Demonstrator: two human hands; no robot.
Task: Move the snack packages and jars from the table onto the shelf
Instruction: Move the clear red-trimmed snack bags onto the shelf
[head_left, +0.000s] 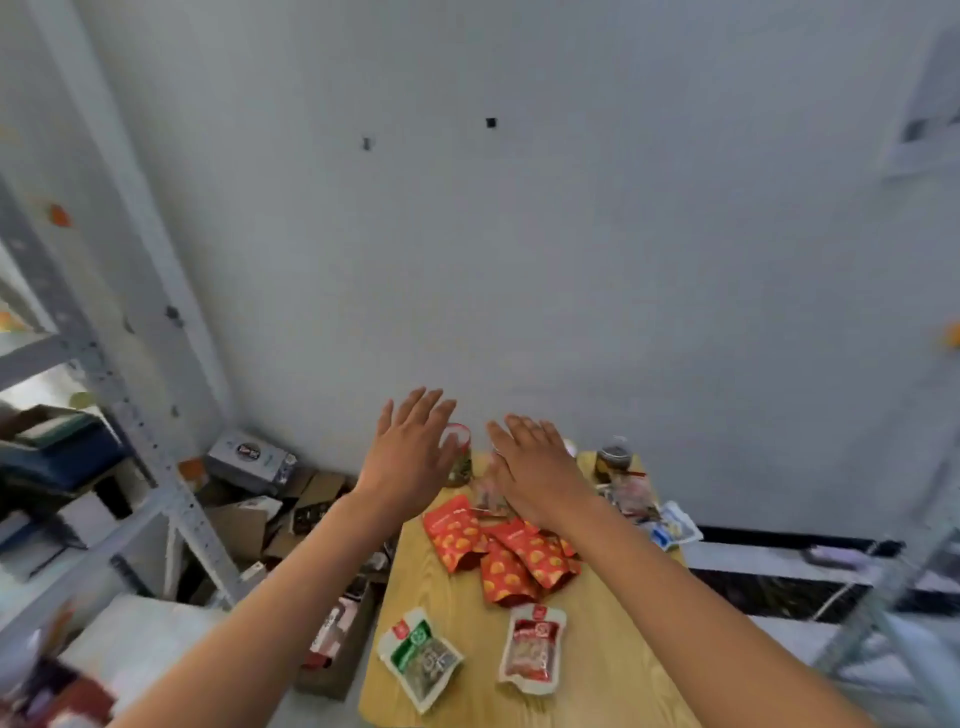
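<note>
Both my arms reach forward over a small wooden table (457, 675). My left hand (410, 447) hovers with straight fingers beside a clear jar with a red-rimmed lid (460, 457), holding nothing. My right hand (535, 467) is spread flat above the table's far part and holds nothing. Several red-and-orange snack packs (509, 551) lie in the middle. A green-and-white pack (421, 657) and a red-and-white pack (532, 647) lie nearer me. A second jar with dark contents (613, 460) stands at the far right corner. The grey metal shelf (135, 415) stands at the left.
Small clear-wrapped packs (660, 514) lie at the table's right edge. Cardboard boxes (270, 499) crowd the floor between shelf and table. The shelf holds boxes and books. A white wall rises behind the table. Another metal frame (893, 613) stands at the right.
</note>
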